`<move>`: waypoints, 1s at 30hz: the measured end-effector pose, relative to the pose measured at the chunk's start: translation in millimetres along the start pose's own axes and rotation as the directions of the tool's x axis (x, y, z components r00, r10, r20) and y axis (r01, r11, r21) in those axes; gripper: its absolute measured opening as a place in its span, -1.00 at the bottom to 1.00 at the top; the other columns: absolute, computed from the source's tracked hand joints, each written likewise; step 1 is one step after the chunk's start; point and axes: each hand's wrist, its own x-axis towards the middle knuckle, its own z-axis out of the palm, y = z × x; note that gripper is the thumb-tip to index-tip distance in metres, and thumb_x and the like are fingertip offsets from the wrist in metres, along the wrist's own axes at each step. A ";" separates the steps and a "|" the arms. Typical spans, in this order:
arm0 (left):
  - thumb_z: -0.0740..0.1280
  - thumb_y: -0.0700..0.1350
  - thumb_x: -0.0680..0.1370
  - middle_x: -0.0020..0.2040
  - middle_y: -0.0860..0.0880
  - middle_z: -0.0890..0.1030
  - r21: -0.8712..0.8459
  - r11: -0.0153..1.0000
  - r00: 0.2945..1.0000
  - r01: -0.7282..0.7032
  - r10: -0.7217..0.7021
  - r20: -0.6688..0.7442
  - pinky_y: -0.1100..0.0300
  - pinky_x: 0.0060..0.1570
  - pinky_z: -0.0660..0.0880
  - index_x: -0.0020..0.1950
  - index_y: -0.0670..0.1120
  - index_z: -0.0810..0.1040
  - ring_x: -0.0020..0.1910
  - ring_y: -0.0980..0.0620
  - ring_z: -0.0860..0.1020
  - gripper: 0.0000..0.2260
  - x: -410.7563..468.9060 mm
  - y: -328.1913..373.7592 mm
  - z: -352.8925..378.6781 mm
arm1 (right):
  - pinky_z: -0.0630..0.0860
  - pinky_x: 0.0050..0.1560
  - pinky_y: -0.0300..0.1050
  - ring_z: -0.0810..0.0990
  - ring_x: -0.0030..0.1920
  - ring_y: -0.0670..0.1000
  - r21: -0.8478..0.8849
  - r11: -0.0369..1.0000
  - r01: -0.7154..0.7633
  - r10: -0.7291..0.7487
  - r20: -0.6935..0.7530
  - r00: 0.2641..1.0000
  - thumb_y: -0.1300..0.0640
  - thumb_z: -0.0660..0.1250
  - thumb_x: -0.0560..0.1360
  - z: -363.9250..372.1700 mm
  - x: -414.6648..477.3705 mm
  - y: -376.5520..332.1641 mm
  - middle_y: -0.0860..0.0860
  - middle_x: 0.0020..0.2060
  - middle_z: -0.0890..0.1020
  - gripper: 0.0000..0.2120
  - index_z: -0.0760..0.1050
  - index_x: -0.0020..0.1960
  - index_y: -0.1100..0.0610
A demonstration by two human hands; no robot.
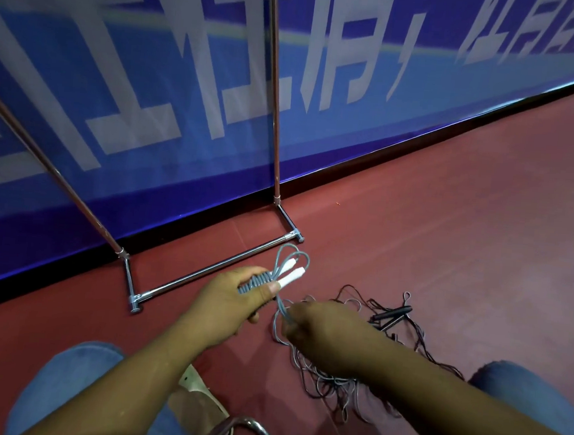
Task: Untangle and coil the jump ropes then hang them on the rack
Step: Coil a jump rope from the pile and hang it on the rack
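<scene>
Nearest, the right hand (318, 326) is pinching the loose grey cord closed between its fingers, just above the tangled pile of thin dark and grey ropes (337, 386) lying on the matte red floor (468, 214). The left hand (234, 299) is gripping the grey jump rope (284, 272), its tight wraps and two smooth white handles poking past the thumb; keeping the cord taut while wrapping should be giving neat turns. Beyond, the shiny tubular metal rack (213, 268) is standing empty.

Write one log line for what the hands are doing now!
left hand: holds grey rope | right hand: wraps its cord | black rope: floor
</scene>
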 end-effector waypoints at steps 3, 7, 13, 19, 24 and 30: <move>0.40 0.24 0.56 -0.21 0.11 0.68 0.346 0.937 0.997 -0.042 0.018 0.073 0.09 -0.17 0.60 0.12 0.24 0.59 -0.34 0.18 0.61 -0.81 2.6 -13.0 -5.3 | 0.34 -0.21 -0.09 0.44 -0.22 0.09 -0.143 0.989 0.040 -0.042 -0.012 0.999 -0.06 0.17 0.61 -12.1 -7.9 0.1 -0.03 -0.30 0.42 -0.78 0.34 -0.18 -0.01; 0.33 0.34 0.54 -0.12 0.12 0.65 0.527 0.840 0.975 -0.128 0.009 0.221 0.06 -0.08 0.56 0.20 0.24 0.54 -0.17 0.12 0.61 -0.69 3.7 -13.5 -1.4 | 0.32 -0.19 -0.09 0.42 -0.26 0.06 -0.269 0.952 0.145 -0.147 0.013 0.989 -0.04 0.19 0.59 -31.7 -8.8 2.1 -0.02 -0.30 0.41 -0.81 0.36 -0.19 -0.05; 0.40 0.31 0.51 -0.07 0.12 0.63 0.594 0.756 0.889 -0.275 -0.035 0.457 0.11 -0.15 0.51 0.26 0.22 0.53 -0.15 0.12 0.59 -0.63 -1.3 0.3 0.7 | 0.40 -0.23 -0.10 0.53 -0.17 0.06 -0.306 0.949 0.082 -0.066 0.062 0.996 -0.09 0.27 0.54 -48.9 3.6 7.4 -0.04 -0.14 0.63 -0.86 0.52 -0.12 -0.06; 0.41 0.40 0.44 -0.17 0.17 0.61 0.579 0.702 0.840 -0.413 0.048 0.541 0.13 -0.24 0.43 0.23 0.27 0.53 -0.23 0.16 0.53 -0.58 -8.8 8.4 -2.0 | 0.55 -0.16 -0.13 0.61 -0.19 -0.12 -0.003 0.999 0.046 -0.045 0.106 0.993 -0.14 0.48 0.46 -49.0 8.0 22.8 -0.16 -0.22 0.68 -0.84 0.68 -0.05 -0.09; 0.50 0.38 0.38 -0.06 0.25 0.65 0.376 0.866 0.843 -0.331 0.093 0.530 0.16 -0.06 0.57 0.22 0.35 0.58 -0.13 0.21 0.61 -0.56 -17.0 5.2 -2.5 | 0.45 -0.26 -0.26 0.54 -0.34 -0.18 0.498 0.861 -0.101 -0.041 0.267 0.963 0.05 0.53 0.50 -47.7 9.4 43.5 -0.15 -0.34 0.67 -0.94 0.71 -0.15 0.00; 0.54 0.14 0.45 -0.16 -0.07 0.66 -0.083 0.983 0.921 -0.162 0.181 0.345 0.21 -0.41 0.47 0.20 0.17 0.65 -0.37 0.08 0.54 -0.67 -15.6 6.8 2.1 | 0.21 -0.46 -0.24 0.29 -0.46 -0.08 0.870 0.404 -0.281 -0.033 0.321 0.946 0.20 0.29 0.57 -21.2 0.9 55.6 0.00 -0.42 0.42 -0.71 0.61 -0.30 0.04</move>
